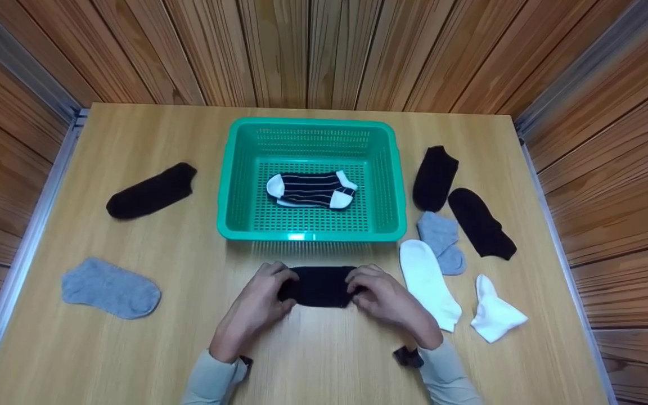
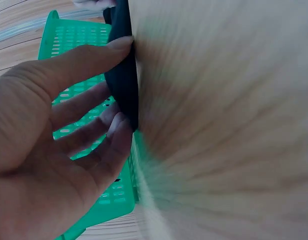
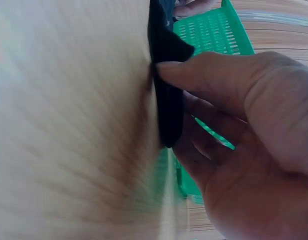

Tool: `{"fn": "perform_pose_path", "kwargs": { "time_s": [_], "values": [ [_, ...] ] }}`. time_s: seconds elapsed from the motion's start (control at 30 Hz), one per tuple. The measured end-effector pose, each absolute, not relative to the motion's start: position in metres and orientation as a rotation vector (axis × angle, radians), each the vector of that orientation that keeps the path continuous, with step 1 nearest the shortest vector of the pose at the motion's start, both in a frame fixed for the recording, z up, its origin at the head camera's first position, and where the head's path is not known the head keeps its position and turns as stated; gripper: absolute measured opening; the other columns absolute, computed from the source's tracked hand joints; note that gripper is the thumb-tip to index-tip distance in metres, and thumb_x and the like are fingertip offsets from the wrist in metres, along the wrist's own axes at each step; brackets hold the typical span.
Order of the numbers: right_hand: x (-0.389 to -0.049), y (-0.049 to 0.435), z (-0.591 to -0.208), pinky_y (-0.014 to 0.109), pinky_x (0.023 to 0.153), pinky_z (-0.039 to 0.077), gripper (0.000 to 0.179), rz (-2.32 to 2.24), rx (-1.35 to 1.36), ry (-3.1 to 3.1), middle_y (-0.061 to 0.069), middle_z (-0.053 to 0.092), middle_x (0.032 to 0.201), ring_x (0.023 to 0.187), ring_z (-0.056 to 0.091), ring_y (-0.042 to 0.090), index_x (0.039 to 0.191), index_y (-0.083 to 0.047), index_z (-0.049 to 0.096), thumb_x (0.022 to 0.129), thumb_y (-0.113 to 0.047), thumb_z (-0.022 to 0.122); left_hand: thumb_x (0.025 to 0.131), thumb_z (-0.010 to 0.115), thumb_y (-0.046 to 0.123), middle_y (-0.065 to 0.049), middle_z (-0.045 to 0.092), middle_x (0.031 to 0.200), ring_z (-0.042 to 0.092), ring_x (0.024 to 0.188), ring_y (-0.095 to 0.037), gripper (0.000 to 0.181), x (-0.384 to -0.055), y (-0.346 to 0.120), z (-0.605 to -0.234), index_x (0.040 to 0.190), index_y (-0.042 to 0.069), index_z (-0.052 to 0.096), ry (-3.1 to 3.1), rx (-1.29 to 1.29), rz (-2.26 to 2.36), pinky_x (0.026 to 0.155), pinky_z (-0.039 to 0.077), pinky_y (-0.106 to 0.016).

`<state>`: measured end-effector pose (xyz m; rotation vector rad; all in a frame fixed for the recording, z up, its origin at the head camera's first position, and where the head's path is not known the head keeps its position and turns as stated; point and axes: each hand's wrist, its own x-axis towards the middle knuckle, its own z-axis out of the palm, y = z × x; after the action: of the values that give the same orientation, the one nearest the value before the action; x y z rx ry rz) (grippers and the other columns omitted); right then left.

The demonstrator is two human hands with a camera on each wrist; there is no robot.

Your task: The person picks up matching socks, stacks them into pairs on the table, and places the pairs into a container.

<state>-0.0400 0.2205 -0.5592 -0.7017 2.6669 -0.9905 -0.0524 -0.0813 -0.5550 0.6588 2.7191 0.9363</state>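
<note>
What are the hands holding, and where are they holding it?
A black sock: the left hand pinches its left end, the right hand its right end. Which end is the toe can't be told.

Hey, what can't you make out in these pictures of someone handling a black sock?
- Head view: both ends of the held black sock, partly covered by the left hand and right hand.
- Head view: the pale piece beneath the striped sock, mostly covered by it.
- Left wrist view: the table's grain, blurred.
- Right wrist view: the left hand, mostly cut off by the top edge.
</note>
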Motion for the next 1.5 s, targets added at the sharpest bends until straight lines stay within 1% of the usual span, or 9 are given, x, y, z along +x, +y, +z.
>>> {"fn": "perform_pose_path", "kwargs": {
  "time_s": [0.17, 0.3, 0.37, 0.5, 0.6, 0.83, 1.03, 1.27, 1.5],
  "values": [
    [-0.042, 0.217, -0.558, 0.039, 0.098, 0.056, 0.012, -1.167, -0.596, 2.644, -0.003, 0.075, 0.114, 0.111, 0.068, 0.017, 0.111, -0.015, 0.073, 0.099, -0.014, 0.072, 0.1, 0.069, 0.014, -0.003, 0.075, 0.113, 0.066, 0.107, -0.02, 0.019, -0.056, -0.083, -0.556, 0.117, 0.009, 0.075, 2.689, 0.681, 1.027, 0.094, 0.058, -0.041],
    [-0.044, 0.213, -0.552, 0.03, 0.086, 0.059, 0.012, -1.414, -0.379, 2.554, 0.005, 0.076, 0.106, 0.096, 0.072, 0.016, 0.113, -0.009, 0.07, 0.102, -0.014, 0.067, 0.105, 0.064, 0.024, -0.005, 0.075, 0.113, 0.068, 0.102, -0.017, 0.025, -0.057, -0.085, -0.551, 0.125, 0.01, 0.07, 2.527, 0.498, 1.245, 0.093, 0.057, -0.04],
    [-0.046, 0.211, -0.55, 0.028, 0.085, 0.059, 0.015, -1.505, -0.271, 2.513, 0.01, 0.075, 0.106, 0.095, 0.071, 0.018, 0.115, -0.005, 0.068, 0.103, -0.013, 0.066, 0.103, 0.068, 0.032, -0.006, 0.074, 0.121, 0.069, 0.11, -0.02, 0.034, -0.058, -0.086, -0.547, 0.13, 0.011, 0.066, 2.446, 0.416, 1.336, 0.1, 0.056, -0.043],
    [-0.052, 0.208, -0.55, 0.025, 0.084, 0.056, 0.018, -1.561, -0.1, 2.509, 0.013, 0.073, 0.106, 0.095, 0.069, 0.017, 0.116, -0.002, 0.068, 0.103, -0.014, 0.067, 0.098, 0.075, 0.03, -0.006, 0.072, 0.119, 0.065, 0.101, -0.021, 0.045, -0.063, -0.089, -0.543, 0.136, 0.01, 0.065, 2.366, 0.268, 1.41, 0.089, 0.054, -0.034],
    [-0.056, 0.206, -0.552, 0.023, 0.079, 0.054, 0.019, -1.511, -0.041, 2.55, 0.011, 0.074, 0.102, 0.089, 0.068, 0.016, 0.116, -0.003, 0.068, 0.101, -0.014, 0.068, 0.097, 0.075, 0.015, -0.004, 0.067, 0.097, 0.052, 0.078, -0.015, 0.034, -0.068, -0.089, -0.544, 0.13, 0.006, 0.069, 2.379, 0.166, 1.377, 0.069, 0.042, -0.026],
    [-0.061, 0.2, -0.558, 0.024, 0.074, 0.052, 0.008, -1.39, -0.12, 2.677, 0.005, 0.074, 0.095, 0.083, 0.065, 0.012, 0.108, -0.009, 0.07, 0.099, -0.007, 0.069, 0.092, 0.077, 0.004, -0.003, 0.065, 0.083, 0.054, 0.075, -0.015, 0.013, -0.073, -0.087, -0.549, 0.105, 0.004, 0.076, 2.535, 0.099, 1.208, 0.068, 0.045, -0.028],
    [-0.062, 0.197, -0.558, 0.024, 0.067, 0.049, 0.011, -1.256, -0.18, 2.731, 0.002, 0.074, 0.089, 0.073, 0.058, 0.008, 0.107, -0.009, 0.077, 0.098, -0.009, 0.071, 0.093, 0.077, 0.007, -0.004, 0.065, 0.084, 0.054, 0.073, -0.017, 0.017, -0.073, -0.085, -0.547, 0.11, 0.006, 0.075, 2.624, 0.06, 1.087, 0.064, 0.043, -0.03],
    [-0.057, 0.196, -0.555, 0.04, 0.086, 0.052, 0.025, -1.078, -0.226, 2.816, 0.007, 0.07, 0.11, 0.097, 0.06, 0.02, 0.115, -0.012, 0.075, 0.092, -0.019, 0.082, 0.091, 0.076, 0.0, -0.007, 0.065, 0.112, 0.061, 0.096, -0.02, 0.027, -0.063, -0.078, -0.534, 0.116, 0.008, 0.073, 2.798, 0.259, 1.024, 0.085, 0.057, -0.039],
    [-0.052, 0.2, -0.558, 0.051, 0.101, 0.05, 0.034, -1.056, -0.187, 2.797, 0.014, 0.061, 0.126, 0.119, 0.056, 0.032, 0.119, -0.01, 0.073, 0.088, -0.015, 0.085, 0.095, 0.071, -0.001, -0.01, 0.068, 0.116, 0.066, 0.101, -0.019, 0.026, -0.058, -0.067, -0.538, 0.119, 0.006, 0.074, 2.748, 0.609, 0.891, 0.09, 0.061, -0.038]
  ]
}}
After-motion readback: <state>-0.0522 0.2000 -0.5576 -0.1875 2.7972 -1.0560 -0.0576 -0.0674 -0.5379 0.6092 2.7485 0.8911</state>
